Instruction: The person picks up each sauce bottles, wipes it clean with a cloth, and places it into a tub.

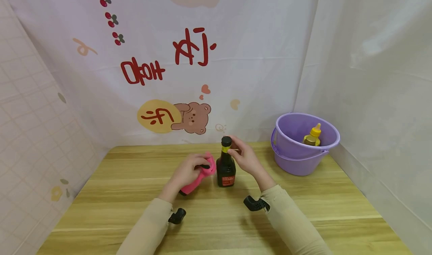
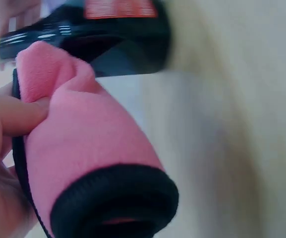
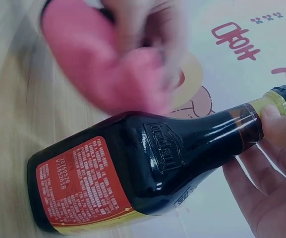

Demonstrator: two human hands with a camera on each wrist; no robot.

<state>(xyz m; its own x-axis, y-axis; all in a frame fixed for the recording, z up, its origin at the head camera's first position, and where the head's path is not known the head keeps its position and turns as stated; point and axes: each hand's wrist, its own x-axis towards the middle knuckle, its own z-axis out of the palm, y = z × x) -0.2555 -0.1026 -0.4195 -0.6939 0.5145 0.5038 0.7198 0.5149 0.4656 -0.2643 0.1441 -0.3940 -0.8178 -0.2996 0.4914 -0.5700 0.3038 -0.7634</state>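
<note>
A dark sauce bottle with a black cap and a red label stands upright on the wooden table. My right hand holds it by the neck, thumb and fingers around the yellow band, as the right wrist view shows at the bottle. In my left hand is a folded pink cloth with black edging, gripped just left of the bottle. The left wrist view shows the thumb pressing into the soft pink cloth, whose top overlaps the bottle there.
At the table's back right stands a purple bucket with its handle hanging down in front. Inside it is a bottle with a yellow nozzle cap. A printed white curtain rises behind the table and along its sides.
</note>
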